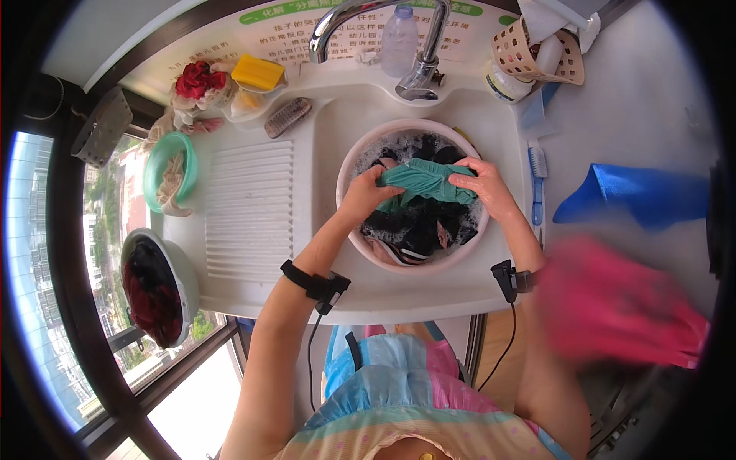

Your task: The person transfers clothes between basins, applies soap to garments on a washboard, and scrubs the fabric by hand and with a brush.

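Note:
A green piece of cloth (422, 181), wet and bunched, stretches between my two hands over a pale pink basin (344, 201). My left hand (368, 195) pinches its left end between thumb and fingers. At the other end, my right hand (486, 187) grips the cloth near the basin's right rim. Below it, dark wet clothes (414, 230) lie in sudsy water inside the basin. A striped pinkish piece (391, 252) shows near the front of the basin. The basin stands in the white sink (328, 149).
A ribbed washboard (250, 210) lies left, beside a green bowl (192, 172) and a tub of dark clothes (152, 293). The chrome faucet (428, 57) arches behind. Rightward are a blue brush (537, 184), a blue cloth (632, 195) and a blurred pink object (609, 299) by my right forearm.

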A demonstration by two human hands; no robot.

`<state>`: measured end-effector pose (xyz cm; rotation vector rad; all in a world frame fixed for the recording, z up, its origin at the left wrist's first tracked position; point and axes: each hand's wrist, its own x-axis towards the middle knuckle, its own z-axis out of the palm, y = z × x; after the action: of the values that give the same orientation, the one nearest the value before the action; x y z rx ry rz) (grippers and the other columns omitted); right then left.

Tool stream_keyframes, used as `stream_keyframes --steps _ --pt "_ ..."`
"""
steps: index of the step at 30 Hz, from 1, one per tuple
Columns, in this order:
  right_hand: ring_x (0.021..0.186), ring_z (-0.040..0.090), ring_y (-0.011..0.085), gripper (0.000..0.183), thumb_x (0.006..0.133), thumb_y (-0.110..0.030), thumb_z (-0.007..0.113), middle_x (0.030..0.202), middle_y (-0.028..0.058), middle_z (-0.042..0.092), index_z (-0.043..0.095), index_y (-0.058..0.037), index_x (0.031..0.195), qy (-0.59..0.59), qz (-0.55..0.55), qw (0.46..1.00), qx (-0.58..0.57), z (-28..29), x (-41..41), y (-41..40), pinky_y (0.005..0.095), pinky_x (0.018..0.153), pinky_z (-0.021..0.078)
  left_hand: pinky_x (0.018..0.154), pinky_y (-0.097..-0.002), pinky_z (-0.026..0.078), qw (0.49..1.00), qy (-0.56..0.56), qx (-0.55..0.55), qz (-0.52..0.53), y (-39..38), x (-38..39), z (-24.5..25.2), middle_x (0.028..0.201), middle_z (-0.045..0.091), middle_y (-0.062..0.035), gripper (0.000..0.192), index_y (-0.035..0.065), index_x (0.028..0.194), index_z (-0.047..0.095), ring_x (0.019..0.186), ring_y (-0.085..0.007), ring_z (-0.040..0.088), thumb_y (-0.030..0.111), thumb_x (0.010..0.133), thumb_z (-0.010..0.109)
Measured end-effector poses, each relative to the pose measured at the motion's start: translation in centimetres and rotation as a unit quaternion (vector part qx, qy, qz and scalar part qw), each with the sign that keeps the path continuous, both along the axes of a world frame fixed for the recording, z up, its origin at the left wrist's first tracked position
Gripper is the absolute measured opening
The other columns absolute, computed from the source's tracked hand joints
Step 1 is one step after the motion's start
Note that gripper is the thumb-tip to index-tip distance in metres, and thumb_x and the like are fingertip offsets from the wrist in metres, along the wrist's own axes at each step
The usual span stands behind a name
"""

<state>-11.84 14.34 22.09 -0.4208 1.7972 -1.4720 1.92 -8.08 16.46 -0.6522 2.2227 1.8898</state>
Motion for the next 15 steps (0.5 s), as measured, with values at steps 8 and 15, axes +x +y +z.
stream_keyframes --steps 8,15 --pt "0.078 0.059 0.0096 0.028 0.078 -0.013 0.073 0.088 0.0062 0.065 0.065 0.0023 0.100 0.080 -0.088 0.989 0.092 -6.1 -1.7 4.3 0.0232 0.072 0.0462 0.076 -0.0347 0.049 0.971 0.161 -0.153 0.089 -1.9 2.2 -1.5 0.094 0.063 -0.0078 0.020 0.0057 0.094 0.063 0.083 -0.0258 0.062 -0.001 0.074 0.064" --pt "0.093 0.061 0.0262 0.033 0.078 -0.003 0.065 0.107 0.0128 0.064 0.066 -0.0035 0.111 0.208 0.007 0.965 0.158 -13.2 2.0 2.7 0.0342 0.085 0.0479 0.081 -0.0436 0.050 0.936 0.045 -0.334 -0.101 2.0 2.8 -2.6 0.103 0.062 -0.0142 0.029 0.0105 0.112 0.060 0.093 -0.0380 0.062 0.006 0.084 0.054"
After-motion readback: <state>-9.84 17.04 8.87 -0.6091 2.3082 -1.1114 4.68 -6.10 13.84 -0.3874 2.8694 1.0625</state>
